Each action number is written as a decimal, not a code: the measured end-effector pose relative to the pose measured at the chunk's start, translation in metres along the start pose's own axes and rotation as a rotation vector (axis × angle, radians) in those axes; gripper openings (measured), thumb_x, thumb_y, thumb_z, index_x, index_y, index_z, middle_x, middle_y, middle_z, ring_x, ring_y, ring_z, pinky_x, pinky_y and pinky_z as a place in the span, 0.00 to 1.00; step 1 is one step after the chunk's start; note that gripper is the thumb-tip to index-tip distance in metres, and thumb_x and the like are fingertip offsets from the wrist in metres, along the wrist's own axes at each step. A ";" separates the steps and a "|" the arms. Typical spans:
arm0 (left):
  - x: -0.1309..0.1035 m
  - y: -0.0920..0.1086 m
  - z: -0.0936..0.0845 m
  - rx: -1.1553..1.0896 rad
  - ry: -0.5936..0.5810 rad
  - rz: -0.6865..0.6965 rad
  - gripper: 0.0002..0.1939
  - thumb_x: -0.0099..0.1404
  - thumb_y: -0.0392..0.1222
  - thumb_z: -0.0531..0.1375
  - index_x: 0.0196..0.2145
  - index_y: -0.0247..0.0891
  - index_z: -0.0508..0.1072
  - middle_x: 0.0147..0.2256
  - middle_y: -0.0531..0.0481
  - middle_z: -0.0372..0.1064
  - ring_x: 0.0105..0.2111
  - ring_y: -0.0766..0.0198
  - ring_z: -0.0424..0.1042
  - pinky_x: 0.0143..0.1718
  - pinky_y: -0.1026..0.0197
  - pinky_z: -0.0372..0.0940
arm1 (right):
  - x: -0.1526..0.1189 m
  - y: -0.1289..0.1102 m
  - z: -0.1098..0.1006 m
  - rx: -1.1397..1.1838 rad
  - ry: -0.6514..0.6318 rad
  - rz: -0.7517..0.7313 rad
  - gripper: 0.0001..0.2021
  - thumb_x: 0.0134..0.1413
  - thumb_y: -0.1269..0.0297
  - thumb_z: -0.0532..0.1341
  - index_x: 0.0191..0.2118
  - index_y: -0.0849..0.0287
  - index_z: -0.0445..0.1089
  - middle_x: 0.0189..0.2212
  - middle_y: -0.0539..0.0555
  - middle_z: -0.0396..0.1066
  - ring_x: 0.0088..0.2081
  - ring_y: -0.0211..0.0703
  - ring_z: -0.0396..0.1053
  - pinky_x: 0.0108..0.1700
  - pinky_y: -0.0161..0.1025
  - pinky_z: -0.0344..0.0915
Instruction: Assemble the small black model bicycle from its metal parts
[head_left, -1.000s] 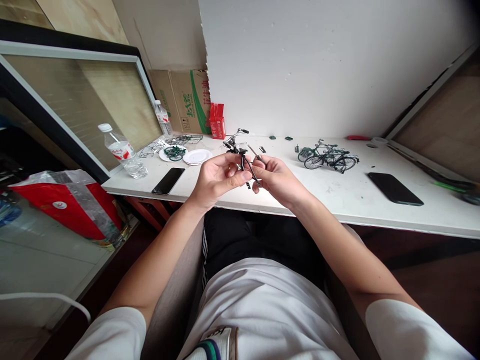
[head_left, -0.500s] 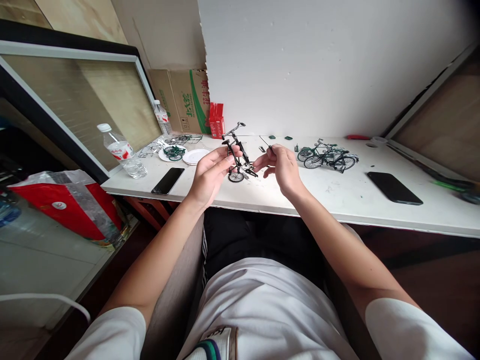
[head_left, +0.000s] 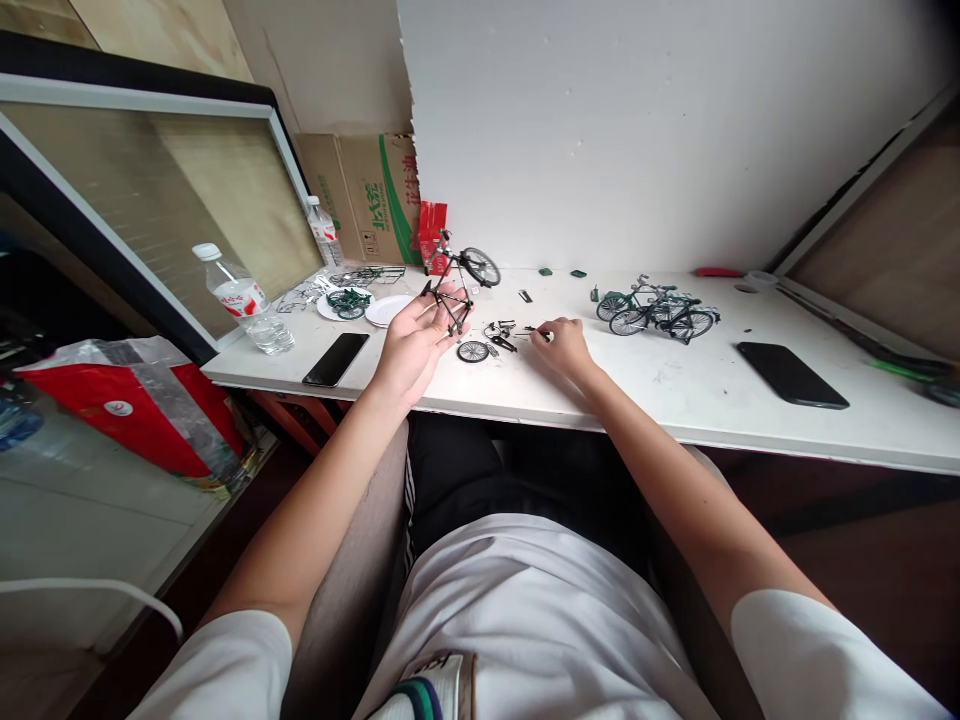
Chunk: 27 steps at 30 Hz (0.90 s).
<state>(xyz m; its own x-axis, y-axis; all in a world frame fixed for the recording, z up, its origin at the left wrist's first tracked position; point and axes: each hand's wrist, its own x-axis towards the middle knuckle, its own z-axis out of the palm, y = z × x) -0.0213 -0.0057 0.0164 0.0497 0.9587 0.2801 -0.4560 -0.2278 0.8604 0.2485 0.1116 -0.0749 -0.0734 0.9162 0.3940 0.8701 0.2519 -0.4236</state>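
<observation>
Held the bike (head_left: pixel 454 290) up in the left hand (head_left: pixel 416 340), above the counter (head_left: pixel 705 390), with fingers closed in a pinch on its lower end. Tilted it, with the handlebar (head_left: pixel 445 238) at the top and the front wheel (head_left: pixel 481 266) out to the right, partly hiding the red box (head_left: pixel 433 215) at the wall. Held the right hand (head_left: pixel 562 345) low over the counter, right of the bike, pinching a screwdriver (head_left: pixel 534 331) with bunched fingers and pointing it left. Could not tell of any contact between screwdriver and counter. Had a loose wheel (head_left: pixel 472 351) lying flat below the bike, with small dark parts (head_left: pixel 501 337) between it and the screwdriver. Had more bikes (head_left: pixel 652 315) standing close together well to the right, with a black phone (head_left: pixel 793 375) beyond, nearer the front edge. Had two white plates (head_left: pixel 386 311) to the left, side by side, with green parts (head_left: pixel 350 303) on the farther one, plus another phone (head_left: pixel 335 358) and a bottle (head_left: pixel 247 305) near them.
</observation>
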 end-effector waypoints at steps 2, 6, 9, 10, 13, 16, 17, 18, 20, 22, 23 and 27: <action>0.001 0.000 -0.001 -0.006 0.003 -0.034 0.14 0.67 0.33 0.66 0.49 0.40 0.76 0.58 0.42 0.78 0.67 0.49 0.71 0.67 0.42 0.64 | -0.001 0.003 0.002 -0.044 0.012 0.016 0.17 0.66 0.61 0.58 0.44 0.63 0.84 0.47 0.68 0.79 0.55 0.66 0.67 0.59 0.56 0.62; 0.002 -0.001 -0.003 -0.044 -0.015 -0.091 0.13 0.67 0.31 0.64 0.49 0.39 0.75 0.57 0.41 0.78 0.65 0.47 0.73 0.67 0.39 0.65 | -0.004 0.004 0.003 -0.081 -0.016 0.022 0.16 0.64 0.61 0.60 0.45 0.63 0.84 0.51 0.69 0.76 0.58 0.71 0.63 0.56 0.58 0.63; 0.004 -0.006 -0.005 -0.070 -0.029 -0.125 0.13 0.67 0.30 0.63 0.48 0.39 0.75 0.56 0.40 0.79 0.64 0.47 0.74 0.67 0.37 0.65 | -0.005 0.003 0.003 -0.088 -0.019 0.009 0.14 0.62 0.60 0.62 0.44 0.62 0.83 0.52 0.69 0.74 0.59 0.72 0.61 0.56 0.59 0.64; 0.006 -0.009 -0.007 -0.076 -0.025 -0.134 0.13 0.67 0.29 0.63 0.48 0.38 0.75 0.55 0.40 0.79 0.64 0.48 0.74 0.68 0.37 0.64 | -0.005 0.003 0.004 -0.089 -0.018 0.005 0.14 0.62 0.60 0.62 0.43 0.62 0.83 0.52 0.69 0.74 0.59 0.72 0.61 0.56 0.59 0.64; 0.014 -0.022 -0.016 -0.087 0.020 -0.177 0.11 0.66 0.28 0.62 0.46 0.36 0.76 0.51 0.38 0.80 0.61 0.48 0.77 0.68 0.37 0.64 | -0.005 0.004 0.007 -0.087 -0.012 -0.015 0.14 0.63 0.61 0.62 0.46 0.62 0.82 0.53 0.69 0.73 0.59 0.70 0.61 0.57 0.59 0.64; 0.026 -0.038 -0.032 -0.094 0.115 -0.256 0.11 0.66 0.26 0.61 0.43 0.35 0.75 0.46 0.39 0.81 0.57 0.51 0.79 0.67 0.40 0.67 | -0.005 0.006 0.010 -0.068 -0.023 -0.048 0.15 0.64 0.61 0.61 0.49 0.61 0.81 0.54 0.68 0.72 0.59 0.68 0.61 0.59 0.58 0.63; 0.030 -0.043 -0.039 -0.094 0.163 -0.276 0.10 0.66 0.25 0.60 0.42 0.36 0.75 0.46 0.39 0.81 0.56 0.52 0.79 0.67 0.41 0.67 | -0.005 0.006 0.012 -0.060 -0.030 -0.051 0.15 0.64 0.61 0.61 0.49 0.60 0.81 0.54 0.68 0.71 0.59 0.67 0.61 0.59 0.58 0.62; 0.034 -0.047 -0.046 -0.090 0.212 -0.297 0.10 0.66 0.25 0.60 0.41 0.36 0.74 0.46 0.39 0.81 0.56 0.51 0.79 0.66 0.40 0.67 | -0.005 0.006 0.013 -0.054 -0.035 -0.049 0.15 0.64 0.61 0.61 0.49 0.60 0.81 0.54 0.68 0.71 0.58 0.67 0.61 0.59 0.57 0.62; 0.039 -0.054 -0.060 -0.061 0.284 -0.341 0.09 0.66 0.27 0.59 0.41 0.38 0.74 0.49 0.40 0.80 0.57 0.49 0.79 0.65 0.37 0.68 | -0.004 0.007 0.015 -0.045 -0.034 -0.036 0.15 0.64 0.61 0.60 0.50 0.60 0.80 0.54 0.67 0.71 0.58 0.66 0.61 0.60 0.57 0.61; 0.043 -0.059 -0.072 -0.030 0.340 -0.369 0.08 0.68 0.28 0.59 0.41 0.38 0.73 0.49 0.40 0.80 0.57 0.48 0.79 0.63 0.38 0.70 | -0.004 0.007 0.016 -0.037 -0.027 -0.023 0.16 0.65 0.61 0.60 0.51 0.61 0.79 0.54 0.67 0.70 0.58 0.65 0.61 0.60 0.56 0.61; 0.045 -0.061 -0.077 -0.021 0.359 -0.374 0.08 0.68 0.29 0.59 0.42 0.39 0.73 0.49 0.41 0.80 0.56 0.48 0.80 0.61 0.39 0.72 | -0.004 0.008 0.017 -0.033 -0.027 -0.019 0.16 0.65 0.60 0.60 0.52 0.61 0.79 0.54 0.67 0.70 0.58 0.65 0.61 0.60 0.56 0.61; 0.049 -0.067 -0.090 -0.041 0.427 -0.356 0.07 0.69 0.30 0.57 0.42 0.37 0.72 0.45 0.40 0.80 0.49 0.50 0.83 0.52 0.49 0.77 | -0.004 0.007 0.018 -0.020 -0.027 -0.017 0.17 0.64 0.61 0.60 0.53 0.61 0.78 0.55 0.68 0.70 0.59 0.66 0.61 0.61 0.56 0.61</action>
<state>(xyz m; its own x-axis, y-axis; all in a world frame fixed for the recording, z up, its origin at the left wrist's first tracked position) -0.0683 0.0720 -0.0657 -0.1535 0.9611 -0.2294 -0.5111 0.1215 0.8509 0.2460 0.1148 -0.0941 -0.1011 0.9199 0.3788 0.8783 0.2613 -0.4003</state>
